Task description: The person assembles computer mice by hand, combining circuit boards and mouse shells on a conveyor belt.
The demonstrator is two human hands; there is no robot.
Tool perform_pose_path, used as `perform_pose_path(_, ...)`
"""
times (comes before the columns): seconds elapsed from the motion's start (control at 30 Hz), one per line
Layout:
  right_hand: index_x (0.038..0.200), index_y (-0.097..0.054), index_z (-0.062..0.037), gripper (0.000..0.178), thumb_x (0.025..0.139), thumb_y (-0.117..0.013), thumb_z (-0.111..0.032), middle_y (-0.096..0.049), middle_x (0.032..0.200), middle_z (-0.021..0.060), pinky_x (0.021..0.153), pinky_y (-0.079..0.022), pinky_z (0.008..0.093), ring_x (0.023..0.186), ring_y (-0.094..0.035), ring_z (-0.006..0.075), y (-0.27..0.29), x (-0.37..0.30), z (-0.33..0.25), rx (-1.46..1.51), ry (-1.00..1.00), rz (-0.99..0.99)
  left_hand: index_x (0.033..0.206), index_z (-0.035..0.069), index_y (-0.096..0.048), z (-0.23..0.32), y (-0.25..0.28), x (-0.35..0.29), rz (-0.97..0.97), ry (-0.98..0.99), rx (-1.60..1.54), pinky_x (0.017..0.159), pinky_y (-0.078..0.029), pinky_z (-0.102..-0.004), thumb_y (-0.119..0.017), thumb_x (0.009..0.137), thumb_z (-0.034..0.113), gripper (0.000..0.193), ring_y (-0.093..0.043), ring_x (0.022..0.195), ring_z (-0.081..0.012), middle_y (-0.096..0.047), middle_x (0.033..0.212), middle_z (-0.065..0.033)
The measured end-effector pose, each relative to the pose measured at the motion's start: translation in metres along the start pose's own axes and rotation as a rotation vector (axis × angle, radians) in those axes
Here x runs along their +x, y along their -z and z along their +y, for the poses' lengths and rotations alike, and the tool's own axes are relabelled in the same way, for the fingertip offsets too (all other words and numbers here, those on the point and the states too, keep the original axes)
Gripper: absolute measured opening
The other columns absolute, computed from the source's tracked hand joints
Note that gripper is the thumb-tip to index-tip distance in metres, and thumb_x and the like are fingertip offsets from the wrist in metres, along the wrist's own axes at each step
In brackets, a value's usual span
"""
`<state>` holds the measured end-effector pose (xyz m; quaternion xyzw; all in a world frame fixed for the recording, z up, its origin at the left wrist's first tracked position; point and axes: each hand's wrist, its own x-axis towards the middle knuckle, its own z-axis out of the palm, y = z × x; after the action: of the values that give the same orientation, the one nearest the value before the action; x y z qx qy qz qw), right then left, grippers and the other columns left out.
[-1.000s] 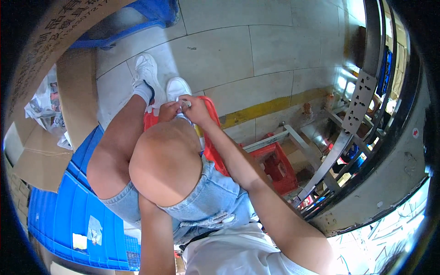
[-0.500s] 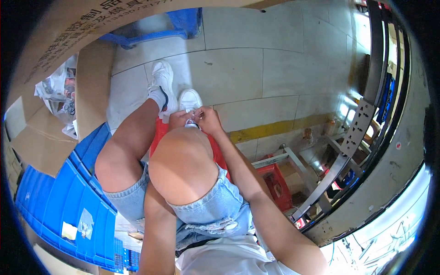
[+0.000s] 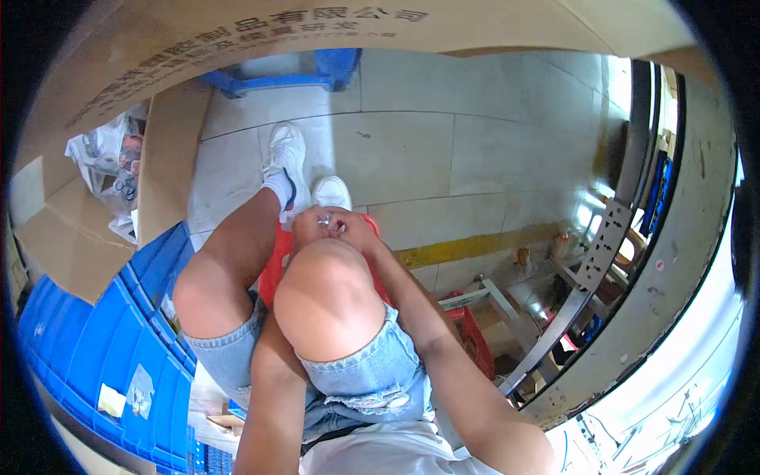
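Observation:
Just beyond my raised knee (image 3: 332, 297), my two hands meet close together. My left hand (image 3: 307, 228) is closed, its fingers curled in toward my right hand (image 3: 356, 228), which is closed as well. Between the fingertips shows a small pale, shiny piece (image 3: 324, 220), too small to name. My knee hides the lower part of both hands. A red plastic thing (image 3: 275, 265) shows behind my legs, below the hands. My white shoes (image 3: 286, 154) rest on the floor just past them.
A cardboard box (image 3: 170, 158) holding clear plastic bags (image 3: 107, 158) stands at the left, above blue plastic crates (image 3: 103, 356). A large cardboard flap (image 3: 475, 24) crosses the top. A metal frame (image 3: 606, 245) and a red bin (image 3: 473, 340) are at the right.
The view has tilted, so the scene sits lower and more of the cardboard shows at the top. My hands have drawn closer together, and the clear piece between them shows less.

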<state>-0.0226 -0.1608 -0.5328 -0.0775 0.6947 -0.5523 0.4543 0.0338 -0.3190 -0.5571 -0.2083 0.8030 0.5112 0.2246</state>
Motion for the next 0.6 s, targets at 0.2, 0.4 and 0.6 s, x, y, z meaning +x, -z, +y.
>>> perform_pose_path(0.2, 0.104, -0.069, -0.0037, 0.034, 0.078, -0.073, -0.024, -0.072, 0.104, 0.0211, 0.085, -0.055, 0.0456, 0.097, -0.070, 0.0364, -0.030, 0.023, -0.050, -0.398, -0.339, -0.105, 0.101, 0.003, -0.066, 0.007, 0.033, -0.009, -0.066, -0.017, 0.445, 0.080, -0.056, -0.0517, -0.074, 0.079, 0.024, 0.032, -0.070, 0.086, -0.0393, -0.065, 0.097, -0.0205)
perform_pose_path(0.4, 0.124, -0.064, -0.0114, 0.035, 0.090, -0.060, -0.018, -0.071, 0.107, 0.0234, 0.084, -0.054, 0.0508, 0.097, -0.068, 0.0427, 0.005, 0.023, -0.002, -0.386, -0.390, 0.089, 0.100, 0.007, -0.058, 0.030, 0.004, 0.004, 0.097, -0.148, 0.446, 0.076, -0.056, -0.0504, -0.058, 0.088, 0.013, 0.013, -0.070, 0.082, -0.0380, -0.059, 0.102, -0.0176)
perform_pose_path(0.6, 0.126, -0.067, -0.0161, 0.036, 0.090, -0.059, -0.016, -0.071, 0.094, 0.0231, 0.076, -0.055, 0.0524, 0.086, -0.069, 0.0437, -0.016, 0.030, -0.028, -0.580, -0.263, -0.019, 0.092, 0.008, -0.060, 0.005, 0.012, -0.008, 0.220, -0.179, 0.609, 0.072, -0.056, -0.0463, -0.058, 0.088, 0.015, 0.008, -0.072, 0.076, -0.0321, -0.062, 0.089, -0.0129)
